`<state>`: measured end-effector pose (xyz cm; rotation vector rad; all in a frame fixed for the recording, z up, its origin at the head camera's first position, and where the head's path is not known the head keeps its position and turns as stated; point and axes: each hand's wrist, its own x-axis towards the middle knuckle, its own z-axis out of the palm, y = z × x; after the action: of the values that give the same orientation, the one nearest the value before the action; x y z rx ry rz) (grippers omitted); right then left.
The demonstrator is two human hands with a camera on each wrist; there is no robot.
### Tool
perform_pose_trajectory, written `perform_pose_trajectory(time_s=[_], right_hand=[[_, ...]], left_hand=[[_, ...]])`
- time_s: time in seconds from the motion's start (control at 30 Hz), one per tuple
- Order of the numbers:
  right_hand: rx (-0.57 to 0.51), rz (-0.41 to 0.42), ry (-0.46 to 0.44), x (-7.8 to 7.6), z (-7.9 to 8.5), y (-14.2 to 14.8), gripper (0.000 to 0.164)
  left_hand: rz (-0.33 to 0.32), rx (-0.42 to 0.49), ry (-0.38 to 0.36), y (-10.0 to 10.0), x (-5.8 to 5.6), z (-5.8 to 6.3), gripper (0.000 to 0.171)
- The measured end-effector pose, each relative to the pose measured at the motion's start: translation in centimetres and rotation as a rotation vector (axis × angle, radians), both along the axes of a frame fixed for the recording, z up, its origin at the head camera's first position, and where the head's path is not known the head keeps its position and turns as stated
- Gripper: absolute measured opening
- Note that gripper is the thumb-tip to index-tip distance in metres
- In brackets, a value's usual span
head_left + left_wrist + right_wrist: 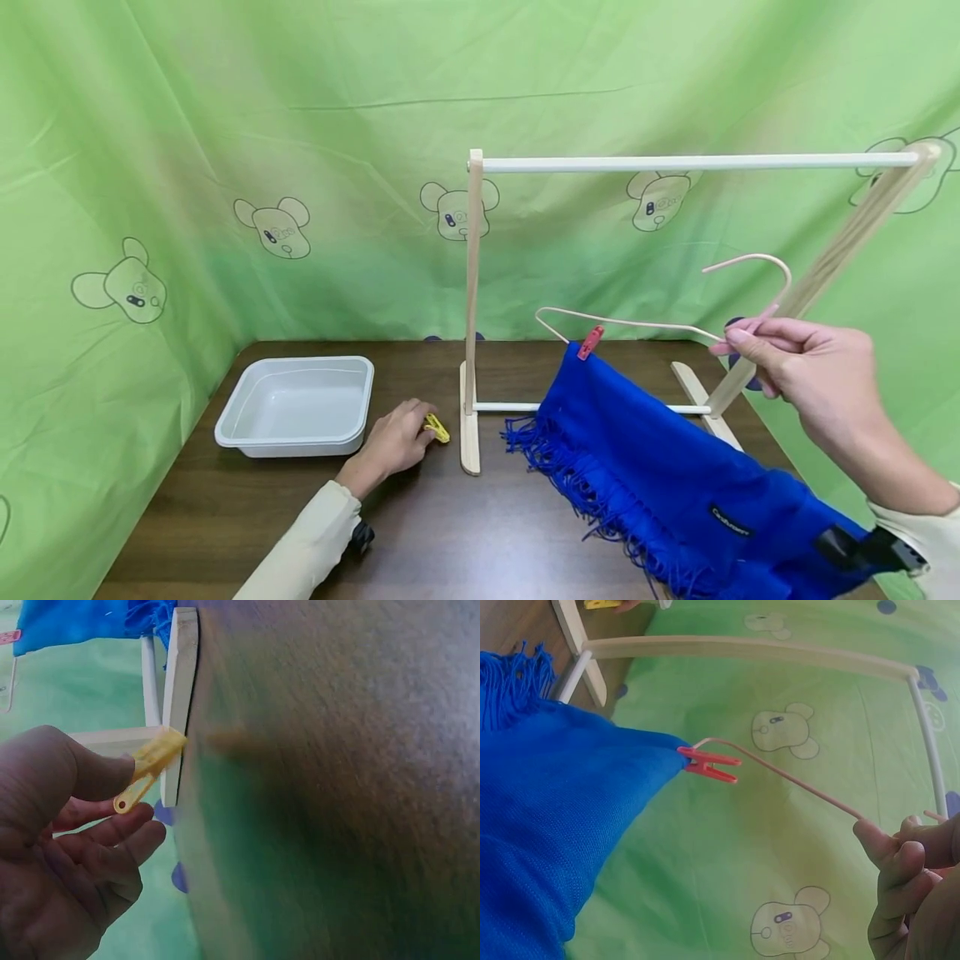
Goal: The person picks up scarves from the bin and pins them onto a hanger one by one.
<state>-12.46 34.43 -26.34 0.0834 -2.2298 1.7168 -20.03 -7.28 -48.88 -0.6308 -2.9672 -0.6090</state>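
Observation:
In the head view my right hand [813,379] grips a pink wire hanger [637,322] just below its hook, holding it in front of the rack's right side. A blue fringed scarf [645,450] hangs from the hanger, and a red clothespin [591,342] clips one corner to the hanger's left end. Low over the table, my left hand [396,437] pinches a yellow clothespin [437,428] left of the rack's foot. The left wrist view shows that yellow clothespin [154,761] between thumb and fingers. How the scarf's right end is held is hidden.
A wooden rack [472,283] with a white top bar [697,163] stands on the brown table [420,525]. To the left sits a white plastic basin [296,408]. A green curtain [360,167] with printed mouse heads hangs behind and along the sides.

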Motion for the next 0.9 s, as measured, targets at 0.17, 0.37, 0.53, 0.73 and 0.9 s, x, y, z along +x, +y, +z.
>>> perform_pose_trajectory(time_s=[0.17, 0.37, 0.53, 0.73, 0.9], right_hand=[[0.012, -0.011, 0.001, -0.1, 0.2, 0.3, 0.017], [0.044, -0.034, -0.008, -0.1, 0.3, 0.6, 0.018], [0.112, -0.066, -0.027, 0.0, 0.3, 0.7, 0.02], [0.075, -0.053, -0.026, 0.0, 0.2, 0.6, 0.018], [0.073, -0.048, -0.021, 0.0, 0.1, 0.4, 0.017]], left_hand=[[-0.014, 0.046, -0.018, -0.2, 0.6, 0.4, 0.029], [-0.048, 0.115, 0.051, 0.0, 1.2, 1.1, 0.026], [-0.087, 0.148, 0.086, 0.9, 1.5, 1.8, 0.027], [-0.15, 0.13, 0.118, 2.6, 1.6, 3.0, 0.029], [-0.21, 0.131, 0.13, 4.1, 1.7, 4.1, 0.027]])
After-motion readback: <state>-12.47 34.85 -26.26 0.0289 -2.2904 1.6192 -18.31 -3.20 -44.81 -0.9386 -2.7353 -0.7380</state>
